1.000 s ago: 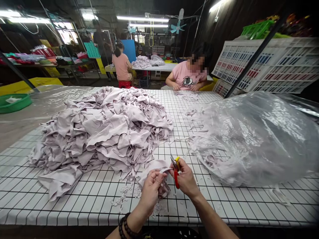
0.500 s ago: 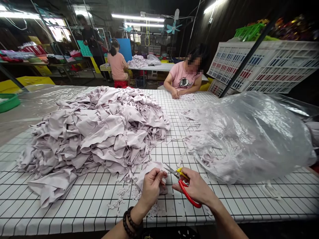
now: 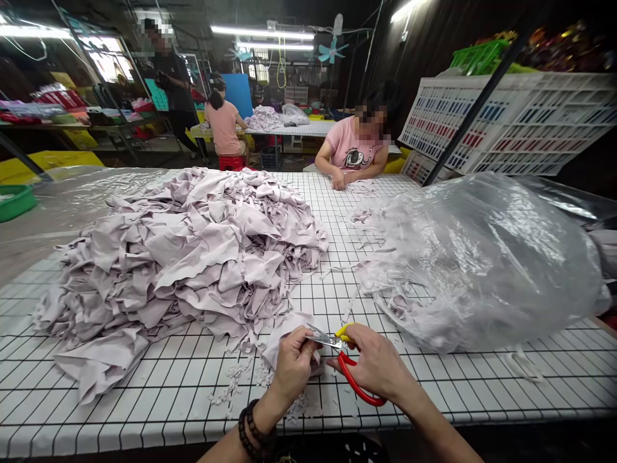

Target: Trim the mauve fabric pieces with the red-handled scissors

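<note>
My left hand [image 3: 294,360], with dark beads on its wrist, pinches the edge of a pale lilac fabric piece [image 3: 279,333] lying on the gridded table. In my right hand [image 3: 376,363] is a pair of scissors [image 3: 359,384] with one red and one yellow handle. The blades point left and reach the fingertips of my left hand, over the pinched fabric. What exactly lies between the blades is too small to make out. Small fabric scraps [image 3: 231,386] are scattered left of and below my left hand.
A large heap of lilac fabric pieces [image 3: 193,251] covers the left. To the right lies a clear plastic bag [image 3: 491,257] with more pieces. Across the table a co-worker [image 3: 354,151] sits, and white crates [image 3: 506,122] are stacked at the back right.
The scissors have moved left, so their blades now reach my left fingertips. My left hand has hardly moved. In the background, the standing person has shifted position.
</note>
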A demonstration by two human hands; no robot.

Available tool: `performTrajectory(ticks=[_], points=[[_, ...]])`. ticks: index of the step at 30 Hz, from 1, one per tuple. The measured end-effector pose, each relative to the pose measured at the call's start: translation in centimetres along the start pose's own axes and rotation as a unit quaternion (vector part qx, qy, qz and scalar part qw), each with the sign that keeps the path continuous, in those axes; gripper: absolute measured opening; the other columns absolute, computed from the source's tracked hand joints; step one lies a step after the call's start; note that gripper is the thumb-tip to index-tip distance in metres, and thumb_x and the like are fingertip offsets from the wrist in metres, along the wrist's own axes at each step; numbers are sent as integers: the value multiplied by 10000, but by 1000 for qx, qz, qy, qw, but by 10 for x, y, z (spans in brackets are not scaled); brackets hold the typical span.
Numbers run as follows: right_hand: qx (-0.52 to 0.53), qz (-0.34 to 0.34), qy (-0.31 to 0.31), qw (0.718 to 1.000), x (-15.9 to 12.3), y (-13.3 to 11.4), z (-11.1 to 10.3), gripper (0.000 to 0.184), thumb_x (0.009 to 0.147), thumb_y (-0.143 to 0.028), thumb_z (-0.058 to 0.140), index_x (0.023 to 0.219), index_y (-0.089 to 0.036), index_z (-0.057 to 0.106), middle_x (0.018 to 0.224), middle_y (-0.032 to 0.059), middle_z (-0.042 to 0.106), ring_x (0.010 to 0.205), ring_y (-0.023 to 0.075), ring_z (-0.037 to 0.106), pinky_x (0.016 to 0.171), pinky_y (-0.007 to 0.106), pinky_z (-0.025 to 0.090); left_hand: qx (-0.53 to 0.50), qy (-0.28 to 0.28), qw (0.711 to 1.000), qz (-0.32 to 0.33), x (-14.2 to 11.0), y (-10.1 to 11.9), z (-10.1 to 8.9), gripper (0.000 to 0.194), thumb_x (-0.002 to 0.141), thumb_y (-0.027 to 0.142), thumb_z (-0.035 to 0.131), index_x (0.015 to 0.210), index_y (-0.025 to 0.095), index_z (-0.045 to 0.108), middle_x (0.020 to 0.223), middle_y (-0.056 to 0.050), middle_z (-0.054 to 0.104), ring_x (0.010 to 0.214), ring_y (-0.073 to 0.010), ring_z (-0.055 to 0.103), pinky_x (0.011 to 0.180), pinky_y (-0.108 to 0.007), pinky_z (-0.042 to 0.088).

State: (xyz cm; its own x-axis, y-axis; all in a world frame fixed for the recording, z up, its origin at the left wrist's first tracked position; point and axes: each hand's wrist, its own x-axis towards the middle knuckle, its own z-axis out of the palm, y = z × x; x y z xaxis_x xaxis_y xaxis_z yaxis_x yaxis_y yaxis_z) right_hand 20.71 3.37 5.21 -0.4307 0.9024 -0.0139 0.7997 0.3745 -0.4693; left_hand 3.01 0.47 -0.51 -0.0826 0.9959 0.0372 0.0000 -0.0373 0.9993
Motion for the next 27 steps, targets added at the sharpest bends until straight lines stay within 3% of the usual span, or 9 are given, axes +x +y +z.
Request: performTrajectory(ticks=[18, 24, 27], points=[[-39, -21, 12, 999, 2, 14, 16, 344, 792, -490, 559, 616, -207, 473, 576, -14, 549, 523, 125, 452, 521, 244, 245, -2, -29, 998, -63, 0, -3, 0, 251, 869, 372, 535, 764, 150, 584, 689, 0, 594, 431, -66, 487, 419, -180, 392], [37, 22, -30, 999, 1, 28, 15, 342, 750, -449, 607, 602, -211, 412, 556, -46, 498, 517, 111, 407, 508, 223, 262, 143, -54, 988, 20, 4, 10, -10, 285, 912, 335, 463, 749, 168, 627, 760, -48, 630, 760, -174, 601, 701, -275, 481], [98, 86, -56, 990, -1, 44, 6, 332, 756, -451, 601, 636, -219, 395, 577, -55, 480, 529, 111, 404, 491, 208, 279, 317, -24, 945, 73, 3, 11, -18, 211, 867, 353, 524, 838, 187, 650, 1090, -109, 607, 1042, -271, 546, 888, -406, 438]])
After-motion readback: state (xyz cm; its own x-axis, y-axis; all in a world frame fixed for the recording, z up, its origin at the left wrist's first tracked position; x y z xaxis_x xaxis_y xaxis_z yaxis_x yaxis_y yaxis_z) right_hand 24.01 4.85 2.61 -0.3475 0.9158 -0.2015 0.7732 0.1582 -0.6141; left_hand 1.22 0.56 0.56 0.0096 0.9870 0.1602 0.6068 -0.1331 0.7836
